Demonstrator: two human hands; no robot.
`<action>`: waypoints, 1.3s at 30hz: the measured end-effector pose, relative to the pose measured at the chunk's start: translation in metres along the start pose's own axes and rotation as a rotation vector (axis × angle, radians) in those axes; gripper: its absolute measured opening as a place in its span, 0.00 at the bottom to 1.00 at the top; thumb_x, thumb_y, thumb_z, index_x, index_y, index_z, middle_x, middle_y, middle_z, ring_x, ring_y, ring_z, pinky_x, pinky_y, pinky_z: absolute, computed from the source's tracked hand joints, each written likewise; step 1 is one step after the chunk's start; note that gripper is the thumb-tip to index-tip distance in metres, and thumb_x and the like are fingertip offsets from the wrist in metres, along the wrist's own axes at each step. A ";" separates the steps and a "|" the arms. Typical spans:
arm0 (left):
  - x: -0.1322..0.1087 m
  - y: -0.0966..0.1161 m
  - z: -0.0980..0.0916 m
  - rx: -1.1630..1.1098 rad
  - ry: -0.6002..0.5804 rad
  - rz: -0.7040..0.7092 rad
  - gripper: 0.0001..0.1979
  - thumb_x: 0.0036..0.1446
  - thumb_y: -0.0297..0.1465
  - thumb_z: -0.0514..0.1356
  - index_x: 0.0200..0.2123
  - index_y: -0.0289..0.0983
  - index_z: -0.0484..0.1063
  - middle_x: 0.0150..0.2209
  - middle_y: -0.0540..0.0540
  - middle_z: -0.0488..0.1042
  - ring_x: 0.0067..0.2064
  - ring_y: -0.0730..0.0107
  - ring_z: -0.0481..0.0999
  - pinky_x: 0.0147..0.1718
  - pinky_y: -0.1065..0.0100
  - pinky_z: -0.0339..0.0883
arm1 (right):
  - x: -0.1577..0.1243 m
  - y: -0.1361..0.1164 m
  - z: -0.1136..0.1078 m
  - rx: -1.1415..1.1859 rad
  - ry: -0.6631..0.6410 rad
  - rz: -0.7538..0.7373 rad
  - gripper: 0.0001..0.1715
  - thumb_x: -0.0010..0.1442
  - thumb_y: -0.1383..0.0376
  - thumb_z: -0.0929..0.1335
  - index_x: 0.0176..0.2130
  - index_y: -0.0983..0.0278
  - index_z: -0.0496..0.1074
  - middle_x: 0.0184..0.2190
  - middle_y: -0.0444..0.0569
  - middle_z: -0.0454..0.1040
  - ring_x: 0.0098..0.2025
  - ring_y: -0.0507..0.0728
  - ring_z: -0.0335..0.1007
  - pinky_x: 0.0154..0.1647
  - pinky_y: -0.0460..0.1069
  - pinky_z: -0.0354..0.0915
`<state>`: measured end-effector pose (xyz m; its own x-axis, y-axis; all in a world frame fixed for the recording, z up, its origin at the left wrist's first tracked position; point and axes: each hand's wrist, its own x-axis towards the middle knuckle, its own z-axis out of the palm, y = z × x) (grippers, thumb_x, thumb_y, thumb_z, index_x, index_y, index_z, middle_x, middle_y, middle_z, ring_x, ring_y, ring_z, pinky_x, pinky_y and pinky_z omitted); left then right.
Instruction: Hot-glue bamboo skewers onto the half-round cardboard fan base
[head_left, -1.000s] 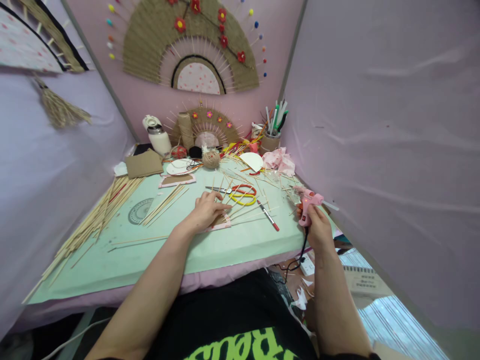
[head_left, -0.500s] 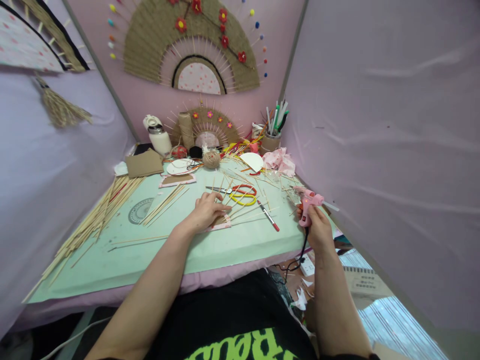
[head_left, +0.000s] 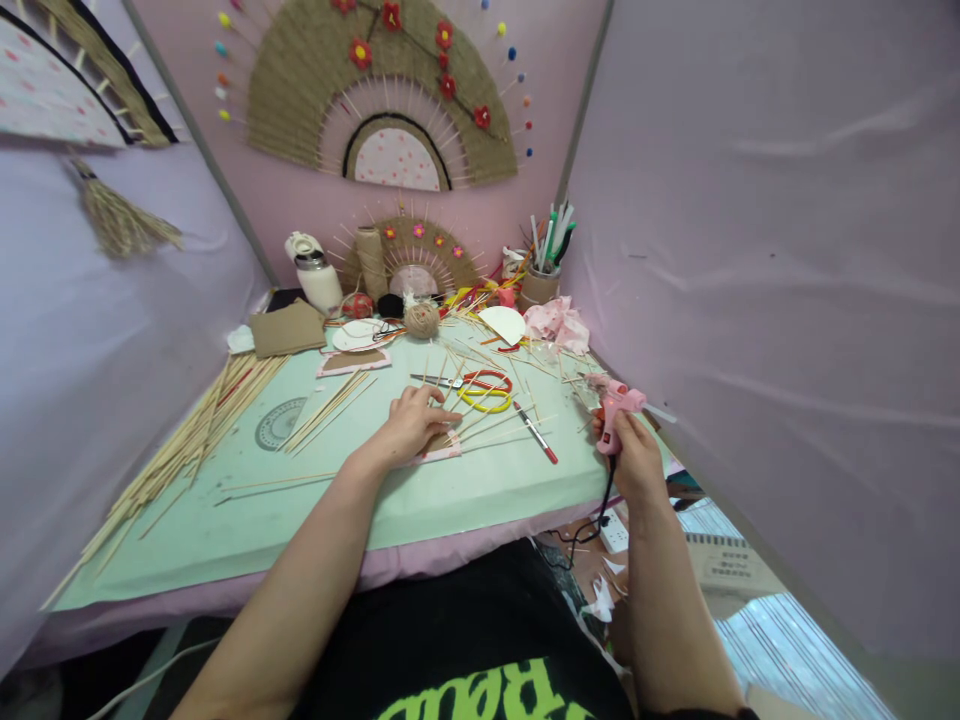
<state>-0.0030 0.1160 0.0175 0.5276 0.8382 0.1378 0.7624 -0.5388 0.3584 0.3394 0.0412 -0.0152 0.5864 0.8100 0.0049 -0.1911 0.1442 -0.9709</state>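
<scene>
My right hand (head_left: 640,455) is wrapped round a pink hot glue gun (head_left: 619,405) at the table's right edge, its nozzle pointing left over the table. A black cord hangs from its handle. My left hand (head_left: 415,425) rests with fingers apart on a small cardboard piece with a pink-and-white edge (head_left: 442,447), largely hidden under the palm. Thin bamboo sticks (head_left: 491,428) fan out from that piece to the right and away from me. Just beyond the fingers lie scissors (head_left: 486,391) with red and yellow handles. A red-capped marker (head_left: 535,434) is to their right.
A long pile of bamboo sticks (head_left: 176,455) runs along the left side, near a protractor (head_left: 279,424). At the back stand a white bottle (head_left: 318,282), a twine ball (head_left: 421,320) and a tool-filled holder (head_left: 538,288). Pink-purple cloth walls (head_left: 750,300) enclose the table.
</scene>
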 end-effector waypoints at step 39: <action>0.020 0.020 -0.003 0.050 0.040 0.027 0.17 0.66 0.32 0.54 0.53 0.57 0.76 0.58 0.44 0.67 0.58 0.50 0.60 0.52 0.49 0.56 | -0.001 -0.003 0.002 0.015 0.016 0.020 0.29 0.38 0.44 0.78 0.33 0.61 0.76 0.30 0.44 0.78 0.29 0.52 0.72 0.24 0.44 0.66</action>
<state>0.0221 0.1224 0.0300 0.5335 0.8256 0.1837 0.7666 -0.5637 0.3076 0.3378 0.0407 -0.0122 0.5946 0.8038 -0.0181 -0.2146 0.1369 -0.9671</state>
